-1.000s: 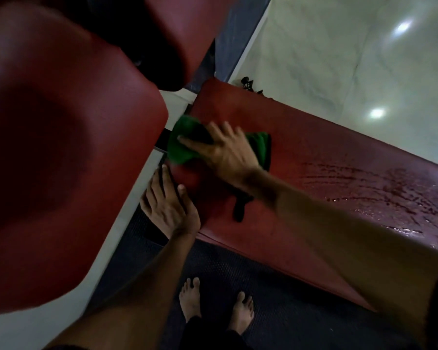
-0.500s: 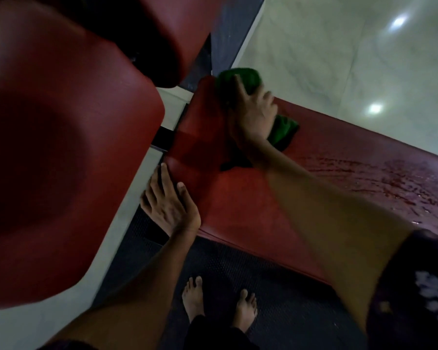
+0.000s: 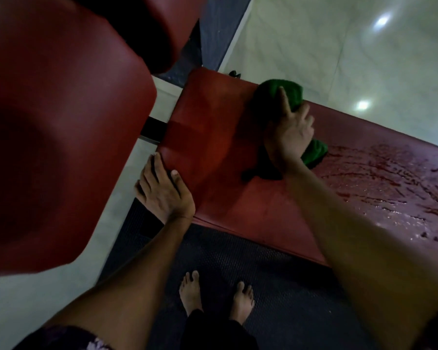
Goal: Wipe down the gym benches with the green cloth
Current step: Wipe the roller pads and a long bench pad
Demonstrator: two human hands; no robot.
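- Red vinyl padding fills the left of the frame: a second bench pad (image 3: 61, 137), close to the camera and blurred, with another dark red pad at upper centre (image 3: 167, 29). No wetness is visible on either; judged not yet wiped, though blur limits this.
- Left hand (image 3: 162, 190), centre left: fingers straight and spread, resting flat against the near end corner of the long bench (image 3: 213, 152), thumb lying on the top surface. It holds nothing; reads as a brace.
- Bare feet (image 3: 215, 299), lower centre, stand on a dark textured floor mat (image 3: 276, 286) in front of the bench.
- Green cloth (image 3: 286, 93), upper centre: bunched, lying on the bench top near its far edge. One lobe shows beyond the fingertips, another lobe shows lower right of the palm, and a dark fold trails out lower left of the wrist. Soft pile fabric; colour deep green, in shadow.
- Right hand (image 3: 291, 137): palm down on the cloth, fingers extended and pressing it to the vinyl, not curled round it.
- Step in hand (judgement): wiping the left end of the long bench.
- Bench surface at right of the frame (image 3: 390, 188) shows streaks and droplets, so liquid is still standing there; the left end looks matte and drier.
- Next move (judgement): keep even downward pressure, carry the cloth toward the streaked right portion, covering far edge to near edge.
- Pale glossy floor (image 3: 339, 46), upper right, reflects two lamps.
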